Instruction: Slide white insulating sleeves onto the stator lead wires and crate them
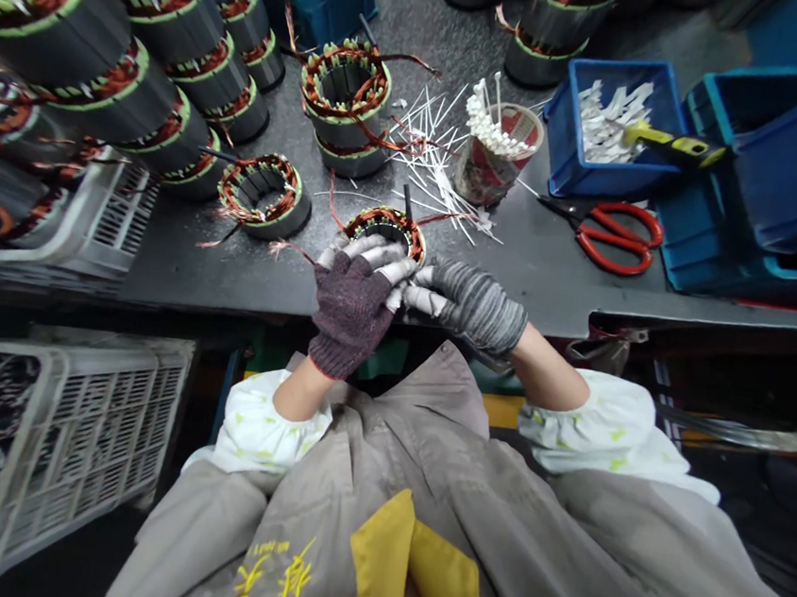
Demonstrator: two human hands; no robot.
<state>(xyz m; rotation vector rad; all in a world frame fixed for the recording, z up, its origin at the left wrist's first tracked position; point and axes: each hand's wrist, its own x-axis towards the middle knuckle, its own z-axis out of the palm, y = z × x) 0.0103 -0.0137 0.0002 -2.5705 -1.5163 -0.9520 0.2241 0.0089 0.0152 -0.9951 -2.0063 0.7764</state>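
A small motor stator [387, 227] with copper windings and a pale green rim stands near the table's front edge. My left hand [357, 299], in a dark purple glove with white-wrapped fingertips, is curled over its near side and grips it. My right hand [470, 303], in a grey glove with white-wrapped fingers, is closed at the stator's near right side. What its fingertips hold, if anything, is hidden. A dark strip [408, 203] sticks up from the stator's far rim, and copper leads spread to both sides.
Another stator [265, 195] stands to the left, with a stacked pair [346, 94] behind. White cable ties [433, 155] lie loose by a cup [497, 157] of more ties. Red-handled scissors [619, 236], a blue bin [601, 173] with a yellow-black cutter [675, 145], and tall stator stacks [102, 68] surround them.
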